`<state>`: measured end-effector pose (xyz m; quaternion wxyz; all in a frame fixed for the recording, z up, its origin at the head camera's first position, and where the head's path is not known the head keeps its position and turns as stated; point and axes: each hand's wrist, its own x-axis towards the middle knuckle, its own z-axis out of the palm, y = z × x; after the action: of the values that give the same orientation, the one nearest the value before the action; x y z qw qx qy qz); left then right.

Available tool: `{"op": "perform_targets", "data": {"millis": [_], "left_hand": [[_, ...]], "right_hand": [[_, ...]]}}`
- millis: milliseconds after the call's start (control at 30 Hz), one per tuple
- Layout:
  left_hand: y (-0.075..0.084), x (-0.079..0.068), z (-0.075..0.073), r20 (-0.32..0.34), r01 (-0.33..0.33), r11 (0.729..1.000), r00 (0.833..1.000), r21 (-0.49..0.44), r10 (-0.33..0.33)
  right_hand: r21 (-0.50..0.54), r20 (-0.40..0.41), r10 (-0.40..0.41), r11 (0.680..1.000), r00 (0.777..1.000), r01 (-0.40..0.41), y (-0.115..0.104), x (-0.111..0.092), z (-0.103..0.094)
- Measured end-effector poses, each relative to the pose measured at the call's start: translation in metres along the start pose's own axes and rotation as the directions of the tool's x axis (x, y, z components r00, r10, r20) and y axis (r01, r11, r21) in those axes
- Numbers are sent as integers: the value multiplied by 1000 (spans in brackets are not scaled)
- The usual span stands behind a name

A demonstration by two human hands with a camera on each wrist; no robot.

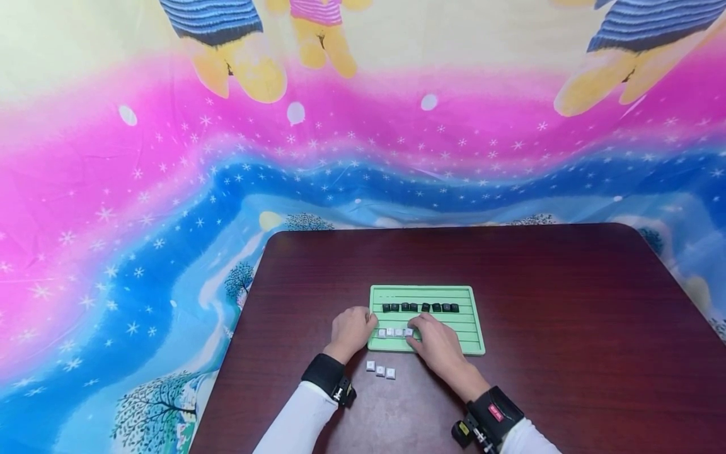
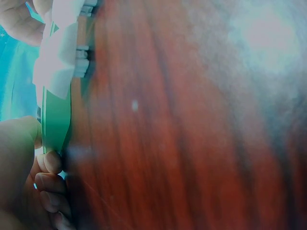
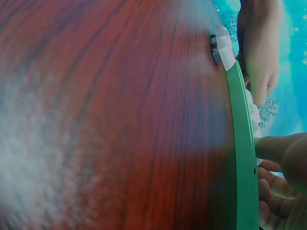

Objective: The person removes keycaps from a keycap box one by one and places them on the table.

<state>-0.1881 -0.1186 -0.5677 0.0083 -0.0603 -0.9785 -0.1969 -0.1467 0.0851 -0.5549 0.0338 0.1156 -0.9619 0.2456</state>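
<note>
A light green tray with ridges across it lies on the table. My left hand holds the tray's left edge; in the left wrist view the thumb and curled fingers meet at that green edge. Several white keycaps stand in a row on a lower ridge. At the right end of this row, my right hand pinches a white keycap between thumb and forefinger. Farther up the tray runs a row of black keycaps, with a small gap near its middle.
Three loose white keycaps lie on the dark red-brown table in front of the tray, between the forearms. Behind the table hangs a colourful printed cloth. Both wrists wear black straps with small cameras.
</note>
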Motion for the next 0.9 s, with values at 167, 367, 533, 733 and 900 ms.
{"op": "perform_targets", "data": {"millis": [167, 367, 533, 733, 900], "left_hand": [[0, 0, 0, 1, -1, 1000, 1000, -3, 1], [0, 0, 0, 1, -1, 1000, 1000, -5, 1], [0, 0, 0, 7, 4, 1000, 1000, -4, -4], [0, 0, 0, 7, 5, 1000, 1000, -10, -5], [0, 0, 1, 12, 7, 1000, 1000, -7, -7]], "right_hand": [[6, 6, -3, 1000, 1000, 3, 0, 0, 0], [1, 13, -3, 1000, 1000, 2, 1, 1, 1], [-1, 17, -6, 1000, 1000, 6, 1, 1, 1], [-2, 19, -10, 1000, 1000, 10, 2, 1, 1], [1, 21, -4, 1000, 1000, 4, 1, 1, -1]]}}
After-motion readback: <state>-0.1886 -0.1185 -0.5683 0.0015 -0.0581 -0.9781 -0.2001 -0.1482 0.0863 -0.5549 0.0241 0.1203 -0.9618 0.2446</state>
